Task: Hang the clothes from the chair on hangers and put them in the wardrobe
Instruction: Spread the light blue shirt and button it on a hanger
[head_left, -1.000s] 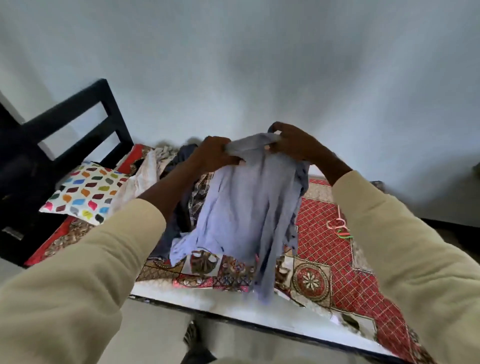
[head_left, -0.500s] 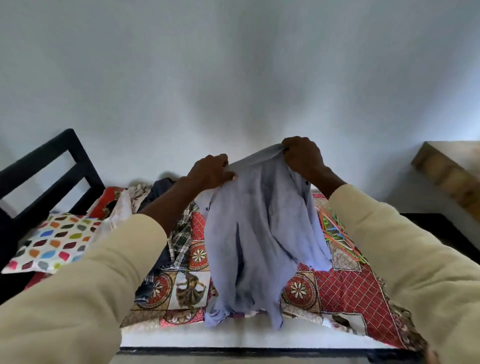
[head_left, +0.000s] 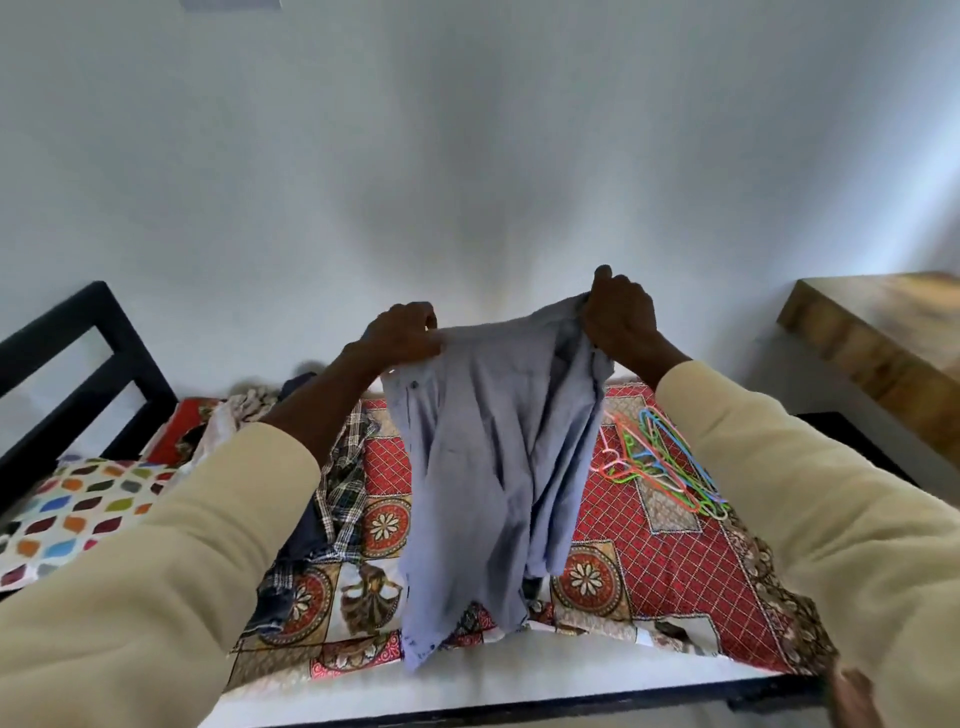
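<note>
A light blue shirt hangs in the air over the bed, held up by its top edge. My left hand pinches its left corner and my right hand grips the right corner, a little higher. The shirt's lower hem dangles near the front of the mattress. A heap of other clothes, among them a checked shirt and a dark garment, lies on the bed behind my left arm. Several coloured plastic hangers lie in a bunch on the bedspread to the right of the shirt.
The bed carries a red patterned bedspread and a white pillow with coloured spots at the left. A black bed frame stands at the far left. A wooden shelf or tabletop juts in from the right. The plain wall is behind.
My hands have moved apart and spread the shirt's top edge wider. The view has tilted up and to the right, so the hangers and the wooden surface show more.
</note>
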